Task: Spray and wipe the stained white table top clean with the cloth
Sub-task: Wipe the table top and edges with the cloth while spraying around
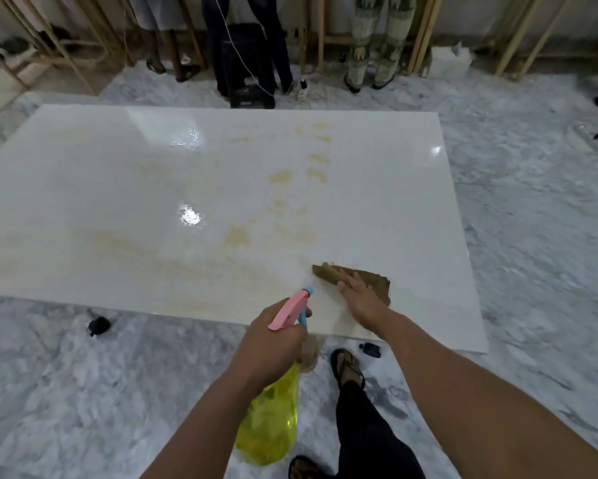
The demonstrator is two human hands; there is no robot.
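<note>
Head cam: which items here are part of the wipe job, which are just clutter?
Job: white table top, stains, cloth under right hand, spray bottle in left hand.

Clutter: black objects on floor, black crate.

Both my forearms are bare, with no sleeve, watch or band showing anywhere along them. My left grip and right grip carry no glove and no ring that I can make out. Below them I wear black trousers, close-fitting down the leg. On each foot is a dark sandal with straps crossing over the top, toes uncovered.
</note>
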